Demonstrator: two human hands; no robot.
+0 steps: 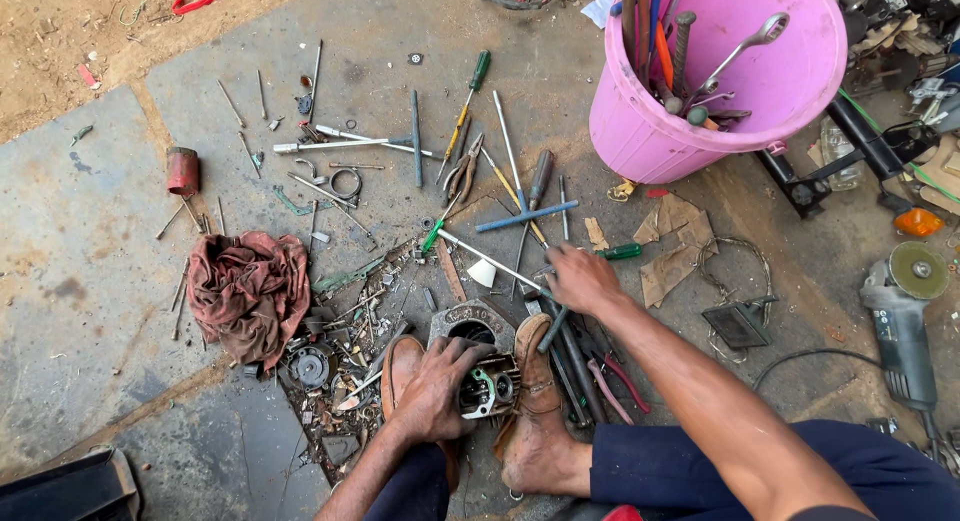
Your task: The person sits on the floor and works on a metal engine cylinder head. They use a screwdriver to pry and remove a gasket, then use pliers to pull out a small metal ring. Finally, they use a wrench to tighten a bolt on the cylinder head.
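Note:
My left hand (438, 386) grips a grey metal engine part (478, 376) that rests on the ground between my two feet in brown sandals. My right hand (580, 278) reaches forward into a spread of hand tools and closes over a dark tool handle (553, 329) among them; what it holds is partly hidden under the fingers. Screwdrivers, pliers (462, 171), a blue T-handle wrench (527, 217) and long rods lie just beyond the right hand.
A pink bucket (700, 121) full of wrenches and tools stands at the upper right. A dirty red rag (248, 291) lies left of the parts pile. An angle grinder (905, 316) sits at the right. A small red can (183, 171) is at the left.

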